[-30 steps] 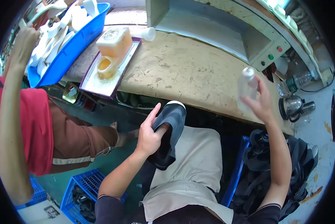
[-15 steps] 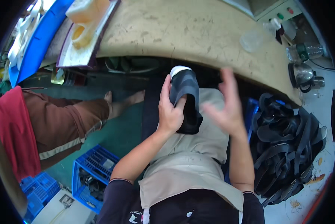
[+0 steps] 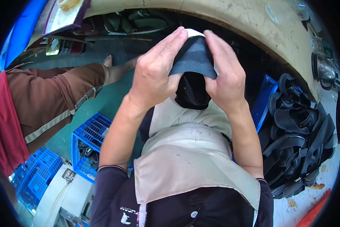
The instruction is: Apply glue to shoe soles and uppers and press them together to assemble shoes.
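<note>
A dark grey and black shoe upper [image 3: 193, 56] with a white toe is held up in front of me, its dark opening facing my body. My left hand [image 3: 153, 67] grips its left side, fingers stretched along it toward the white toe and thumb at the opening's edge. On the other side my right hand [image 3: 227, 73] clasps it the same way, fingertips at the toe and thumb by the opening. Below the shoe upper lies the beige apron [image 3: 192, 147] over my lap.
A worn tan workbench [image 3: 249, 22] curves across the far side. To the right is a heap of black shoe uppers [image 3: 297, 132] beside a blue bin edge [image 3: 266, 102]. Blue crates [image 3: 88, 145] stand at lower left. Another person's brown trousers [image 3: 45, 94] are close on the left.
My right hand has come in from the right and taken hold of the shoe upper. Both hands have raised it, and the view has shifted.
</note>
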`<state>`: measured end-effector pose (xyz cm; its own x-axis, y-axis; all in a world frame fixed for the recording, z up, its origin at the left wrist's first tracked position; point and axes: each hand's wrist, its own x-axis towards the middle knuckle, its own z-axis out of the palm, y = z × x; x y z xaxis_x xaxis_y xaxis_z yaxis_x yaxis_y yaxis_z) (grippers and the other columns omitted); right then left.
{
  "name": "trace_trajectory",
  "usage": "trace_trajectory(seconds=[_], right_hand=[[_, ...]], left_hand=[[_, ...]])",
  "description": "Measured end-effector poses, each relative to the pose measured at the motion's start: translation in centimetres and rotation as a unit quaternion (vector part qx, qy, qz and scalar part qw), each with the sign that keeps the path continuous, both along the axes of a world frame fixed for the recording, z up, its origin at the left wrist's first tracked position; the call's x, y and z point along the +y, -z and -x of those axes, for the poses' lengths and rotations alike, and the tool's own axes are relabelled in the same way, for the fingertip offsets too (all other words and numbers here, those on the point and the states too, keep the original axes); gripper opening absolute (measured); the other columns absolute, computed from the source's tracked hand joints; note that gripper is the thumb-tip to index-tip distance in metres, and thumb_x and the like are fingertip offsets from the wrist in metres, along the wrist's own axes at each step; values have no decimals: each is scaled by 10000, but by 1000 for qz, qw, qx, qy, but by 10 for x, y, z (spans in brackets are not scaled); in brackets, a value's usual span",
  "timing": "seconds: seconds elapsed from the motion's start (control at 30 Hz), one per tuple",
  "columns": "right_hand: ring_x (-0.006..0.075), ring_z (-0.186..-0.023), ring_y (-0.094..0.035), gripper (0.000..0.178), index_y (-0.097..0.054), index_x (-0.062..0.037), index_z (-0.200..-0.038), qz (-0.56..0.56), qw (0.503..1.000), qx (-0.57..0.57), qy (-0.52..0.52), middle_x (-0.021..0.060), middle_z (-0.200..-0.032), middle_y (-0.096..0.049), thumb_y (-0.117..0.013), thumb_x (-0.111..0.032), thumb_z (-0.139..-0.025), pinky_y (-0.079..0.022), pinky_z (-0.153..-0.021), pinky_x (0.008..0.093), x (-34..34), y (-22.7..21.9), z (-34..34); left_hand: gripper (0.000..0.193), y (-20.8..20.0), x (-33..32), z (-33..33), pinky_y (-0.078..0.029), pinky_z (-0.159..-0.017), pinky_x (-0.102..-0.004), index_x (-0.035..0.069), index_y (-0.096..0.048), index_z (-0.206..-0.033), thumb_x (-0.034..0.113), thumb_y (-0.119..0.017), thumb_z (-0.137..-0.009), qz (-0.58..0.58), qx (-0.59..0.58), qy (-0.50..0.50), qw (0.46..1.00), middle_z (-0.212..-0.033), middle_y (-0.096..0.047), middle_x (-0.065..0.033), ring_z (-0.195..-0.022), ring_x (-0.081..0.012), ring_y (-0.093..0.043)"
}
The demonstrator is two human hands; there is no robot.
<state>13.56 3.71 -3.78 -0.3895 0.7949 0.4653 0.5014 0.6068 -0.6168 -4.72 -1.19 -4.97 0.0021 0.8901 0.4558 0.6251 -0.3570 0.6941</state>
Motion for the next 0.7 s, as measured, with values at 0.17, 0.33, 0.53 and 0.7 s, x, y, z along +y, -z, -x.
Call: trace_trajectory(seconds=[0.17,0.33,0.53,0.7], right_hand=[[283,-961,-731,583,-686,23,-1267,-1,999,-11,-41,145,-1192,-729,-660,132,-695,-586,-852,309,-10,6,-23],[234,-967,-729,511,-725,18,-1226,58,996,6,-74,155,-1177,-744,-659,143,-735,-586,-882,289,-2,4,-36],[216,-913,-721,420,-753,-20,-1189,-28,998,26,-42,133,-1143,-745,-748,66,-778,-577,-809,265,11,40,-45],[176,-734,-673,333,-787,-41,-1111,-132,991,19,-21,93,-968,-748,-808,1,-781,-540,-647,246,10,56,-57]], left_hand=[[649,-1,-10,6,-589,-908,-317,-24,-661,-1299,-47,-773,-659,-1,43,79,996,-1320,-687,-174,-1078,-289,-725],[574,-1,-6,0,-600,-863,-304,-18,-683,-1259,-33,-789,-696,20,51,98,994,-1297,-706,-148,-1025,-264,-742],[584,20,13,-14,-581,-942,-314,-41,-667,-1293,-27,-803,-725,-26,95,70,993,-1301,-700,-169,-1095,-281,-725],[424,36,17,-33,-581,-929,-298,-61,-701,-1223,-7,-778,-810,-53,67,57,995,-1231,-731,-173,-1026,-256,-744]])
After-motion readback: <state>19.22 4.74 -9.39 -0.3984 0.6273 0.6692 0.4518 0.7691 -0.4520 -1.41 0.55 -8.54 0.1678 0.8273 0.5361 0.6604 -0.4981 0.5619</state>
